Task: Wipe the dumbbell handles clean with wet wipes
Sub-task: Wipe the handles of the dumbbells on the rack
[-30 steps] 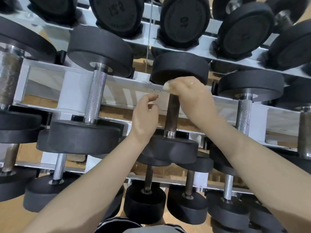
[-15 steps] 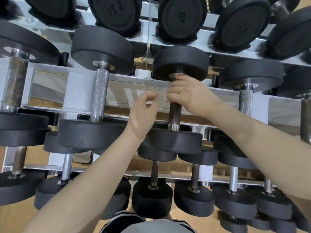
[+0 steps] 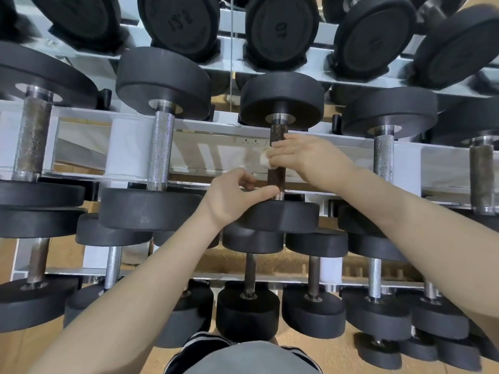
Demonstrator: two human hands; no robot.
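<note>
The dumbbell handle [image 3: 278,168] being cleaned was a dark, knurled steel bar, standing upright in the view between two black heads on the middle tier of the rack [image 3: 216,147]. It looked rigid and heavy — a thing best left seated in its cradle and worked in place, not lifted. Its rough knurling would likely grip a damp cloth well and might snag or shred a thin one, while the smooth collar at the lower end looked more slippery. The wet wipe [image 3: 265,160], by contrast, was a small, pale, soft wad, light and easily crushed, and only a corner of it showed at the left of the bar. The right hand [image 3: 302,157] was curled round the middle of the handle with the wipe pressed between fingers and metal; a ring showed on one finger. The left hand [image 3: 237,195] sat lower, just above the near head, its thumb laid out toward the collar and apparently touching the base of the bar, its fingers loosely bent and holding nothing — whether it steadied the bar could not be told. Neighbouring dumbbells stood on either side, some with brighter, silvery handles, and more lay on the tiers above and below.
</note>
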